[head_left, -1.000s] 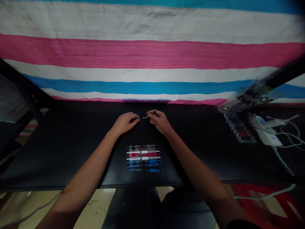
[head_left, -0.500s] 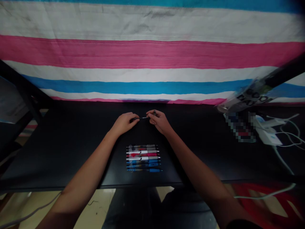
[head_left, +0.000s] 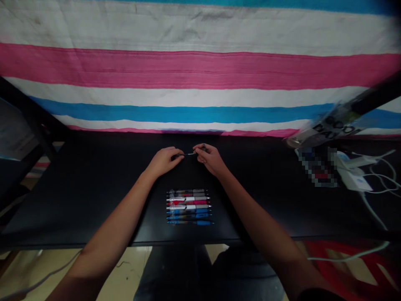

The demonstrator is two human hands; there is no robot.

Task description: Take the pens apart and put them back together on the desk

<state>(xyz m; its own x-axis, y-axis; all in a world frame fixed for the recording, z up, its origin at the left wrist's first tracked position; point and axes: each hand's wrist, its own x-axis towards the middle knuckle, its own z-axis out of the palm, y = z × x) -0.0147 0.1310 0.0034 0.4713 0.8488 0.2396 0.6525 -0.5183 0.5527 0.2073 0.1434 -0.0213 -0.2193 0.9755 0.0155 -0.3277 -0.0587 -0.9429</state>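
Note:
Both hands meet over the far middle of the black table, fingers closed. My left hand [head_left: 166,161] pinches the dark body of a pen [head_left: 179,155]; most of it is hidden by the fingers. From it a thin, pale-ended rod, like a pen refill [head_left: 189,154], reaches across to the fingertips of my right hand [head_left: 208,158]. That hand also has a small dark pen part [head_left: 204,147] sticking up between its fingers; its full shape is hidden. Nearer me lies a row of several pens [head_left: 188,207], side by side, with black, white, red and blue bodies.
The black table [head_left: 103,188] ends at a striped sheet [head_left: 200,71] behind. On the right are a clear printed plastic bag [head_left: 328,125], a blurred-out flat object [head_left: 318,167] and a white power strip [head_left: 354,175] with cables. A red stool [head_left: 354,267] stands below.
The hands keep almost the same pose, with the thin rod still between them. Only a slight shift of the whole view shows.

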